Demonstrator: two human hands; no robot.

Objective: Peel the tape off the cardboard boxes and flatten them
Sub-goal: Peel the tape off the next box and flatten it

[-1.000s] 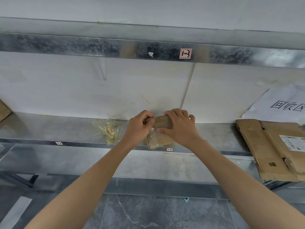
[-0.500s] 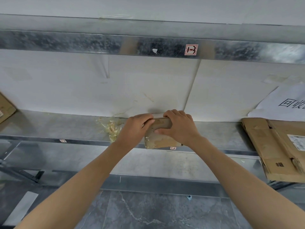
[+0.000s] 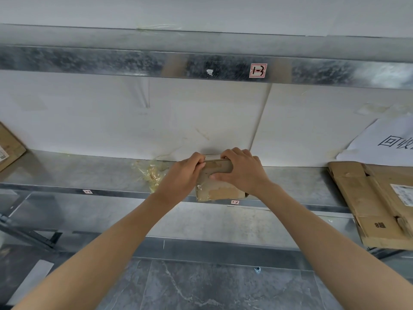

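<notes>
- A small cardboard box sits at the front edge of the metal shelf, with glossy clear tape over its lower left corner.
- The left hand grasps the box's upper left end, fingers curled onto its top edge.
- The right hand clasps the box from above, thumb pressed on the front face.
- A crumpled tape wad lies on the shelf just left of the left hand.
- Flattened cardboard rests well apart at the right, overhanging the shelf edge.
</notes>
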